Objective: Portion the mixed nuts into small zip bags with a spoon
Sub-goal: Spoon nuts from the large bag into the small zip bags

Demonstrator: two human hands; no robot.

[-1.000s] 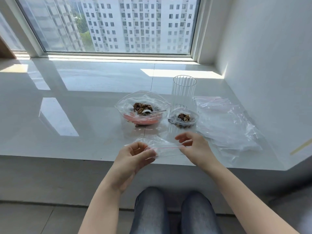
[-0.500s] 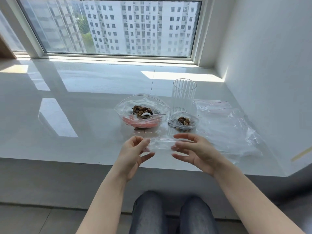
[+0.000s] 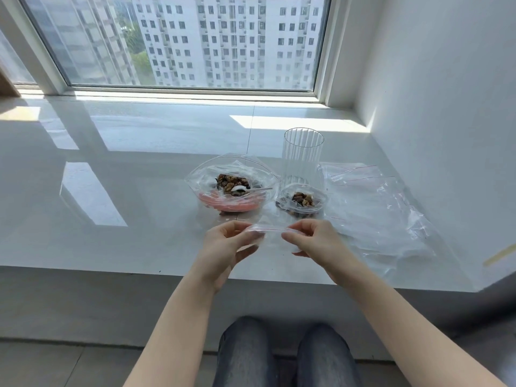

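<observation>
Nuts [image 3: 232, 183] bagged, glossy white windowsill [image 3: 139, 191]

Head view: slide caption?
Both hands, left hand and right hand, pinch an empty zip bag before the nuts.

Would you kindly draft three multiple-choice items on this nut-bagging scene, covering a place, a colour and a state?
1. The ribbed clear cup stands:
A. behind the small filled bag
B. on the floor
C. inside the big bag

2. The zip line on the empty zip bag is:
A. blue
B. red
C. green

3. The spoon is:
A. in the left hand
B. in the right hand
C. resting in the big nut bag

Answers: A, the small filled bag lies before it; B, a red line runs between left hand and right hand; C, its bowl sits among nuts in the big nut bag.
</observation>
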